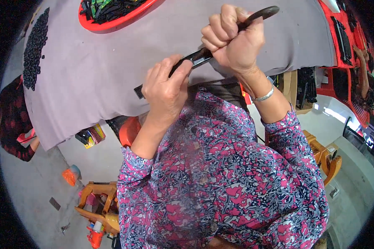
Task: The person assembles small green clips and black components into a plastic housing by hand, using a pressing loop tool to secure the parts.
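Observation:
My right hand [239, 41] is closed in a fist around the dark handle of a hand tool [270, 12], whose rounded, slightly curved end sticks out past the thumb. Below and to the left, my left hand [166, 85] grips a narrow black strip-shaped piece [140, 92], one squared end showing beyond the fingers. Tool and strip meet in one slanting line between my hands, above the near edge of the table. A shiny metallic part shows there, but I cannot tell to which of the two it belongs. My fingers hide much of both.
A grey cloth [99, 74] covers the table. On it stand a red basin [106, 29] of black and green pieces and a long heap of small black bits [35, 47]. Black strips [343, 41] lie on red at right. Other people are at both sides; a wooden chair [97, 207] stands lower left.

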Tool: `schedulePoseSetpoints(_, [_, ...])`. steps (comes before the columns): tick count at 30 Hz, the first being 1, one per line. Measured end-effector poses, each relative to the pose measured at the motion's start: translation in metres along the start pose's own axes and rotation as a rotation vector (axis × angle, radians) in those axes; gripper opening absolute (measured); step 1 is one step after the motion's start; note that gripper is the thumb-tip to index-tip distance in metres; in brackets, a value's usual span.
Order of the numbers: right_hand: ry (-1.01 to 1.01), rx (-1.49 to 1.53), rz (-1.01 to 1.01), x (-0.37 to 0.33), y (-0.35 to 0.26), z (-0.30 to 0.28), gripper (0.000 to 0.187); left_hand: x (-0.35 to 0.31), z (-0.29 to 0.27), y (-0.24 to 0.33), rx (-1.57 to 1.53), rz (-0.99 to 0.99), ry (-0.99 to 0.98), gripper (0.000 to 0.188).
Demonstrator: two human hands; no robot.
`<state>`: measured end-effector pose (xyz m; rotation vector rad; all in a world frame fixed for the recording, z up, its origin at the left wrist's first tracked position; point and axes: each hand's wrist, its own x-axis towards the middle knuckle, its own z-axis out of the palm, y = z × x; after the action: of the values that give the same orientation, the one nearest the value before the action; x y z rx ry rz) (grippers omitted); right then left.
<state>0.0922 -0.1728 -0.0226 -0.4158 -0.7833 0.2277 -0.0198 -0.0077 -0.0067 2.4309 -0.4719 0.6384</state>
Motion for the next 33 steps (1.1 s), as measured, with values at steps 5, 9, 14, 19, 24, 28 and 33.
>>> schedulePoseSetpoints(5, [-0.035, 0.131, 0.02, 0.003, -0.006, 0.014, 0.05, -0.003, 0.001, -0.001, 0.005, -0.009, -0.011, 0.033])
schedulePoseSetpoints(9, [0.293, 0.038, 0.119, 0.001, -0.005, 0.019, 0.051, -0.002, 0.004, -0.001, 0.0, 0.044, 0.056, 0.031])
schedulePoseSetpoints(14, [0.051, 0.004, 0.028, -0.002, -0.002, 0.02, 0.051, -0.004, 0.005, -0.006, -0.008, 0.044, 0.05, 0.033])
schedulePoseSetpoints(19, [0.632, 0.038, 0.237, 0.003, -0.011, 0.049, 0.051, -0.003, 0.003, -0.004, 0.006, 0.055, 0.061, 0.032])
schedulePoseSetpoints(24, [0.337, 0.068, 0.123, 0.001, -0.006, 0.032, 0.052, -0.006, 0.005, -0.005, 0.015, 0.011, 0.01, 0.03])
schedulePoseSetpoints(28, [0.383, 0.031, 0.098, 0.002, -0.009, 0.033, 0.055, -0.002, 0.006, -0.001, 0.024, -0.003, 0.01, 0.032])
schedulePoseSetpoints(33, [0.418, -0.097, 0.154, 0.012, -0.016, 0.026, 0.058, 0.001, 0.009, 0.002, 0.041, -0.024, -0.002, 0.034])
